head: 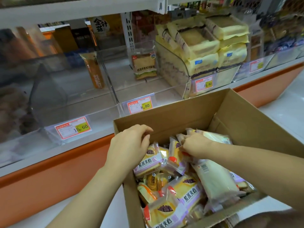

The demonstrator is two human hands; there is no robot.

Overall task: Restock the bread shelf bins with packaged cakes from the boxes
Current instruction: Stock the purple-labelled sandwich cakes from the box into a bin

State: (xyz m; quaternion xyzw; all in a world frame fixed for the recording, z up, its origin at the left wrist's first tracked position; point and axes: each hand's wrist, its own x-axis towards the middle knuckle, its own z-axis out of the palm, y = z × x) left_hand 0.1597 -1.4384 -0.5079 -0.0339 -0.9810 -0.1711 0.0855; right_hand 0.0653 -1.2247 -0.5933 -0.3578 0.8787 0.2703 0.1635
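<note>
Open cardboard box (pixel 181 117) sits just in front of the bread shelf (pixel 49 165), its far wall towards the bins. The box holds a loose heap of packaged cakes (pixel 148 162), mostly yellow wrappers with purple labels, lying at all angles. We see both hands inside the box, apart, at its far end. The left hand (pixel 130 145) hovers by the far left corner with fingers loosely bent and nothing plainly in them; whether it touches the cake beneath we cannot tell. The right hand (pixel 196 143) is clamped on the wrapper end of a pale pack (pixel 213 137), whose long axis runs from the fist towards the box's right wall. On the shelf, the middle bin (pixel 139 86) holds one standing loaf pack, the left bin (pixel 74 99) one orange pack, and the right bin (pixel 172 69) is piled with yellow packs. We judge the step as gathering stock. The sparse bins lie beyond the far wall and to the left, so the left hand is nearer them, and the gripped pack must be lifted clear of that wall first.
</note>
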